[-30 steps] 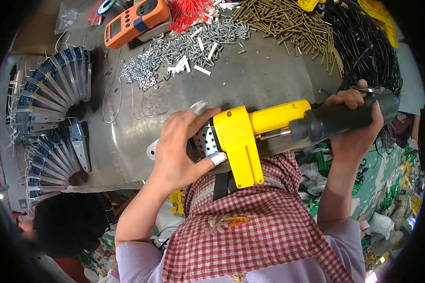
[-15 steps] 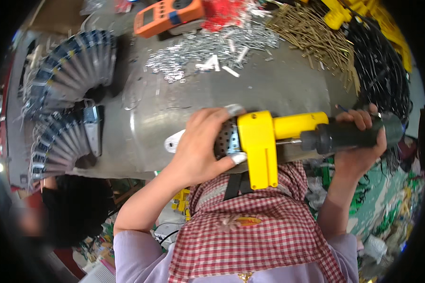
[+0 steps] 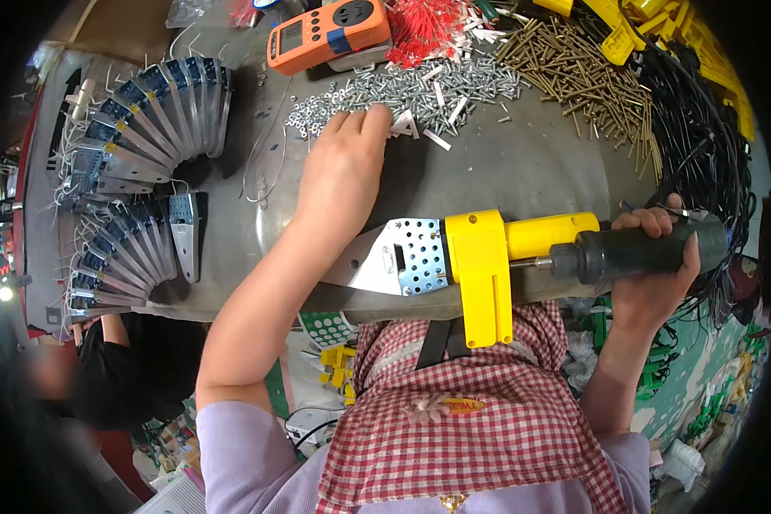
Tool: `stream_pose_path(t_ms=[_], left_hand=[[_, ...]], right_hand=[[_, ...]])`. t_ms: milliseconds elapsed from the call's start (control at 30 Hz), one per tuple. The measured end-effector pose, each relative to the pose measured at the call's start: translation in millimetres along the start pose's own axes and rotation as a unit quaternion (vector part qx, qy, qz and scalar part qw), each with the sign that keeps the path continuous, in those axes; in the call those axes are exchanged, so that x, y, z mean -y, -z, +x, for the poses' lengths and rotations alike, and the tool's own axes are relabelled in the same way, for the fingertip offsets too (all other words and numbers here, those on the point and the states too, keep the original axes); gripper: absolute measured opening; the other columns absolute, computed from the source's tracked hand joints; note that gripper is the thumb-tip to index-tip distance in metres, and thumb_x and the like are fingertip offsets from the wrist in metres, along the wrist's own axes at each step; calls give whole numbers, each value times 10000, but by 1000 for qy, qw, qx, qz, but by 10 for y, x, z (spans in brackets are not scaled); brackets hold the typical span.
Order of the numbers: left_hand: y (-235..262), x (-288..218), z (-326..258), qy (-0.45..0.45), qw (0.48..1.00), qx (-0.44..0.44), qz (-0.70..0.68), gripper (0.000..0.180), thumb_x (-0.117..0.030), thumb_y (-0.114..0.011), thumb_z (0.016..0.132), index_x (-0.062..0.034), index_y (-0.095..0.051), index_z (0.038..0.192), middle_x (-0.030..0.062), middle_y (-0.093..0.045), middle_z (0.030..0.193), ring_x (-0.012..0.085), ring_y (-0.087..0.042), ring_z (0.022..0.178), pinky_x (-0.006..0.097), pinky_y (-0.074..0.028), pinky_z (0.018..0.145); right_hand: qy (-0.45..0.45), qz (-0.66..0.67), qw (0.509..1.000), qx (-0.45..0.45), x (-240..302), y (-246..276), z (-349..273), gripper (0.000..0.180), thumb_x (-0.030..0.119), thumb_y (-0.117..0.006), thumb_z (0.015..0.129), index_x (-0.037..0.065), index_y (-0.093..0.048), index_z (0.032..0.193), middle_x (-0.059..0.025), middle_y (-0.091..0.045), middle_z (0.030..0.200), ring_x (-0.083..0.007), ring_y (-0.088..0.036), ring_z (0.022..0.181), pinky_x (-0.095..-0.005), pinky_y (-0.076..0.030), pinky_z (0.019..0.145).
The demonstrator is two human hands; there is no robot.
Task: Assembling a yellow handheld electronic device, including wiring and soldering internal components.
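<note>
The back of the left hand (image 3: pixel 343 167) masked its fingertips, so whether they pinched anything among the silver screws (image 3: pixel 480 79) could not be told. The left forearm (image 3: pixel 265 300) covered the far end of the silver plate (image 3: pixel 373 265); the black driver (image 3: pixel 642 253) hid part of the right hand (image 3: pixel 651 291). The top edge cropped the red bundle (image 3: pixel 424 32), and another person (image 3: pixel 141 377) was partly blurred.

Along the back of the workbench (image 3: pixel 531 167), left to right: meter (image 3: pixel 327 36), screw heap (image 3: pixel 467 83), bolts (image 3: pixel 578 64), cables (image 3: pixel 690 137). The left hand (image 3: pixel 344 163) is at the heap's near edge. Plate stacks (image 3: pixel 173 116) line the left end. At the front, a housing (image 3: pixel 478 265) has a single plate (image 3: pixel 423 255) to its left and, right, a screwdriver (image 3: pixel 638 254) in the right hand (image 3: pixel 651 291).
</note>
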State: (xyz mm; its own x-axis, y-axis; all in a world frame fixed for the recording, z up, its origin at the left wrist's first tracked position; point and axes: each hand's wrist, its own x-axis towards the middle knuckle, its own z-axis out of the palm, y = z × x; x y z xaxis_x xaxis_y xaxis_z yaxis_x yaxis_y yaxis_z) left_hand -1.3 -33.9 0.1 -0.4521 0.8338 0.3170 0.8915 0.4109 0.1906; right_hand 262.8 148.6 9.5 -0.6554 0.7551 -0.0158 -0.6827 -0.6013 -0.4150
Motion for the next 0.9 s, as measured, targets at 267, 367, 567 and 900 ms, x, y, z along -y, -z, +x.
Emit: stream_pose_path(t_ms=[267,367,567,900], left_hand=[[52,48,31,-169,984,21,56,155,-22,-571,712,-61,-526,856,82,-559,783,255,-556,778,351,-485,697],[130,-4,-120,-98,995,-12,-12,168,-17,-594,697,-63,-553,853,74,-577,795,253,-571,795,353,-485,690],[282,-488,-874,21,954,-4,-298,201,21,-704,686,-66,-569,807,47,-665,859,204,-602,835,305,-452,739],[144,-610,-970,58,949,-46,-307,208,2,-695,667,-83,-553,794,11,-672,836,206,-591,808,357,-390,772]], right_hand=[[0,-21,1000,-14,-1,-23,1,404,223,-505,889,20,-413,1225,-46,-437,873,-167,-443,859,-378,-353,933],[0,-24,1000,-17,1,-32,2,404,227,-507,888,17,-414,1220,-45,-439,876,-166,-450,863,-374,-356,932],[0,-36,999,-32,-7,-13,-2,403,227,-524,875,21,-415,1204,-39,-440,878,-157,-455,857,-362,-360,938],[2,-13,1000,-18,-25,-13,1,381,231,-537,855,35,-427,1163,-28,-433,847,-150,-456,838,-363,-362,933]])
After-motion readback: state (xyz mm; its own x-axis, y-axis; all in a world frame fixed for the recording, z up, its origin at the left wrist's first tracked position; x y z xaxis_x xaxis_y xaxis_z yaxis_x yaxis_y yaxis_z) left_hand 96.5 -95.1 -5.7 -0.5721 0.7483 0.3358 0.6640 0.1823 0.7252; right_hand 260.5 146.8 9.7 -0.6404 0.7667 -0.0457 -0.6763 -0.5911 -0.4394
